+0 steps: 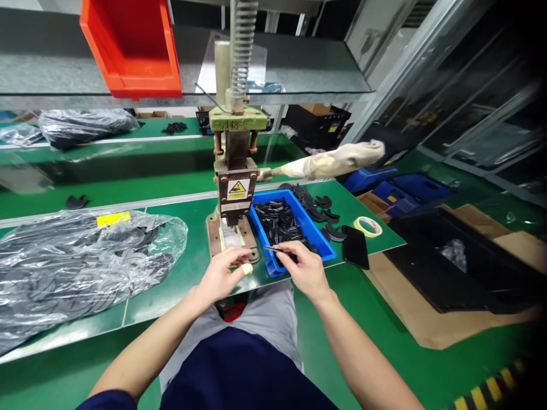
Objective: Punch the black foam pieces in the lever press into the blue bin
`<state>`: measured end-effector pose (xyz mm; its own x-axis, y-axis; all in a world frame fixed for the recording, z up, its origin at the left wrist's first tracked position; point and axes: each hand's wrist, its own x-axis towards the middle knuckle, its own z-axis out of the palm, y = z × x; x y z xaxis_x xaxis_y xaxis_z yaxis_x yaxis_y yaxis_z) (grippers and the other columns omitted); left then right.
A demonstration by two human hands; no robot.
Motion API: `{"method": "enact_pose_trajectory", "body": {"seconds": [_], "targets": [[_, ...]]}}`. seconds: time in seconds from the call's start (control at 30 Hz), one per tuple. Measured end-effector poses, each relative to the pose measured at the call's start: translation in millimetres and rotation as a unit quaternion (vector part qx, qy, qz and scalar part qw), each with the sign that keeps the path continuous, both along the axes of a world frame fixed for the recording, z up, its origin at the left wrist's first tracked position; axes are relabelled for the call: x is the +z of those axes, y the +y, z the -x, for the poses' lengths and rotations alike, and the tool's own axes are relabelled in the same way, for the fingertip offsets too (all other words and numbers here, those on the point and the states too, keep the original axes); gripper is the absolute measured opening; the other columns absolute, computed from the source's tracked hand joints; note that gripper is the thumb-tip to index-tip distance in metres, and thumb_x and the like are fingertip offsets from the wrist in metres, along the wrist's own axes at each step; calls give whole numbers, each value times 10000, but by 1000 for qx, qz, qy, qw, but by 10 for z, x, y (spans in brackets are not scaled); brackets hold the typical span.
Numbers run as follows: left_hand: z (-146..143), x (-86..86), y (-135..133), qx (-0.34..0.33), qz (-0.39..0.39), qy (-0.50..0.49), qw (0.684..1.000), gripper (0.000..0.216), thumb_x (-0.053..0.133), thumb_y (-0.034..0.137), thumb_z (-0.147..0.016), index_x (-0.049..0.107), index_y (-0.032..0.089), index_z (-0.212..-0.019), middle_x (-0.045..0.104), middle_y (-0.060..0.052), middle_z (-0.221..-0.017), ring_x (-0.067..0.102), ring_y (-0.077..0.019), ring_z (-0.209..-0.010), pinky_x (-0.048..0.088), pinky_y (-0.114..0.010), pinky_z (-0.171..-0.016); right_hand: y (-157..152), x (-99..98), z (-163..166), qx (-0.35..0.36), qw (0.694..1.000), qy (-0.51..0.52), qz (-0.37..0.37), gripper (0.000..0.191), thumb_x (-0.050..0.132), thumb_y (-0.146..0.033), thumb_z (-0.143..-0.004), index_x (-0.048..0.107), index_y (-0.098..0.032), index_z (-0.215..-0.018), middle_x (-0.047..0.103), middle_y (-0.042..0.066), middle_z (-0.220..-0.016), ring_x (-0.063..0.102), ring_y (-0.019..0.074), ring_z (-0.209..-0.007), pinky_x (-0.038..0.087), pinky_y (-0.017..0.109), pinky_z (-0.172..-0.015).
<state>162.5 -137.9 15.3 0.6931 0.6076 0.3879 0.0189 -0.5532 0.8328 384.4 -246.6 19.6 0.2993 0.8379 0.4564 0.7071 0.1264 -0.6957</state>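
My right hand pinches a small, thin black part above the near end of a blue bin. In the bin lies a heap of slim black plastic pieces. My left hand, with yellow tape round the thumb tip, is at the front of the press base. Its thumb and fingers are apart, and I see nothing held between them. The hand press rises in front of me, with a cloth-wrapped lever sticking out to the right.
Left on the green bench lies a clear bag of dark curved parts. Loose curved black parts, a tape roll and a black phone are right of the bin. An orange bin sits on the shelf above; cardboard is at right.
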Motion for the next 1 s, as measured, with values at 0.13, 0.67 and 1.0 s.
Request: {"method": "enact_pose_trajectory", "body": {"seconds": [0.13,0.67,1.0], "targets": [[21,-25,-126,-26,-90,-90,992,94,641,187,-923,688,187,-1004,731,-80,-1006,706,-166,-946,586,-292,-848,-165,5,366,90,995,37,-33,167,644,-256,-902,716,-264,-1052,756,42,-967,693,183,-921,586,342,-832],[362,-568,-375,17,-123,-110,986,204,596,76,-916,673,189,-1067,755,-80,-998,727,-160,-933,611,-277,-834,-339,-569,799,72,971,228,-21,263,752,-215,-812,679,-313,-1045,760,25,-916,689,212,-914,584,405,-819],[352,-680,-429,42,-59,-113,991,98,616,133,-931,666,185,-996,740,-75,-959,722,-152,-859,614,-272,-760,-210,-642,1030,45,886,456,67,330,818,-429,-743,634,-264,-962,713,27,-891,669,186,-836,580,363,-778]]}}
